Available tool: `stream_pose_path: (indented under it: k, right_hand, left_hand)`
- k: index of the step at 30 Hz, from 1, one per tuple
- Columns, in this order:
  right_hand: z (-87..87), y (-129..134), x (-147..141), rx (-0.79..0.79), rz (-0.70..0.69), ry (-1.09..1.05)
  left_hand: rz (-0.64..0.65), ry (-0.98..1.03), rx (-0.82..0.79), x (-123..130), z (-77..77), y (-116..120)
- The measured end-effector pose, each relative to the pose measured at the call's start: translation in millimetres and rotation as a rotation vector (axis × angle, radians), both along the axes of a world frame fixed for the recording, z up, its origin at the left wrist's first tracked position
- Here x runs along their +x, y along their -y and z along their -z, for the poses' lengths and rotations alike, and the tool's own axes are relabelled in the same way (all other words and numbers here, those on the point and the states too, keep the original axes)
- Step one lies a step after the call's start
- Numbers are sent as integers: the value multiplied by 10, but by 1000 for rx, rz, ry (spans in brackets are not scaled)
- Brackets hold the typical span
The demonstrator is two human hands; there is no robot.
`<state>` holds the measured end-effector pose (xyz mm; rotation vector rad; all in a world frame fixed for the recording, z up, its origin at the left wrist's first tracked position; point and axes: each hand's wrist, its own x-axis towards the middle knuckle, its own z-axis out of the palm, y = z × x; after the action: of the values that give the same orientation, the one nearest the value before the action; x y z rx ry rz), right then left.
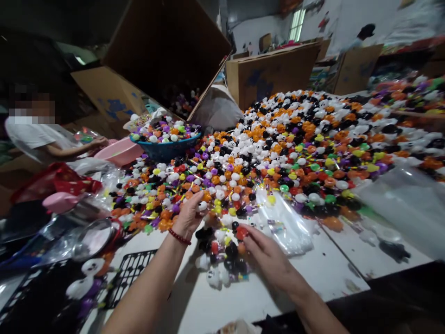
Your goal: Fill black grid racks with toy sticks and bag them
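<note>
My left hand [189, 217], with a dark red bead bracelet on the wrist, has its fingers closed on a small white plastic toy [201, 206] with dark marks; an orange toy sits against the fingertips. My right hand [266, 250] pinches a small red plastic toy [241, 232] between thumb and fingers. Between my hands, a small group of toys in black, white, red and yellow lies on the white table [288, 290]. White ghost-like toys [213, 277] are at its near edge. Beyond rises a large heap of similar small toys [253, 153].
Clear plastic bags [287, 227] lie right of my hands. A blue basin [167, 147] of toys stands behind, below a tilted cardboard box [139, 51]. At left are a pink-lidded container [69, 206], a black plastic grid [130, 273] and a person in a white top [38, 139].
</note>
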<state>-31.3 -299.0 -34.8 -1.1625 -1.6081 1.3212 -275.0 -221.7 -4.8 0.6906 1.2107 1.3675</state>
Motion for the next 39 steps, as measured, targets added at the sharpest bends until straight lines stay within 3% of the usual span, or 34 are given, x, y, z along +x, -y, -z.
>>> stream_pose_path:
  k: [7,13,21,31,35,39]
  right_hand:
    - [-181,65,-138,47,-37,-61]
    - [-194,145,-83,110,1,-118]
    - [-248,203,87,270,-40,-8]
    - [-450,216,290,413,-225,214]
    - [-487,218,303,389,-277,228]
    - [-425,265,252,288,-230,165]
  left_hand:
    - [72,212,-25,236,68,812]
    - [245,214,-34,300,122,1151]
    - [349,31,-20,379,212,1337]
    - [501,-276,78,374,142,1379]
    - [543,-333,7,352,164,1385]
    - [544,-282,-20,367,161,1408]
